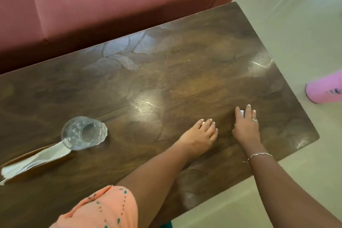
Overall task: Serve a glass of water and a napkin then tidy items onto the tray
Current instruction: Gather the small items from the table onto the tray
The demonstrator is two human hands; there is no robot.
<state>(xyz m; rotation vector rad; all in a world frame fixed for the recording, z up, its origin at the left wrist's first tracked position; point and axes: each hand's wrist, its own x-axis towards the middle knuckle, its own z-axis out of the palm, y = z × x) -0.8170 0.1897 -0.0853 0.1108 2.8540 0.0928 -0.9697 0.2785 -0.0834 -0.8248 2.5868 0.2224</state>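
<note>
Now both hands flat on the bench (185,72), holding nothing.

Nearest: left hand (200,135) and right hand (247,127) spread open, palms down, no grip taken. Farther left: glass (84,132) upright, touching the napkin (37,160). Fragile, probably slippery; best held round the wall. Soft, light napkin; pinch an edge. No tray visible.

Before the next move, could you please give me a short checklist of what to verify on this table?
1. Glass upright on the table: ok.
2. Napkin beside the glass, one end touching its base: ok.
3. Water in the glass: cannot tell.
4. Tray in view for tidying: not ok, none visible.
5. Left hand free: cannot tell, palm down, something pale under the fingers.
6. Right hand free: cannot tell, a small white thing shows between its fingers.
</note>
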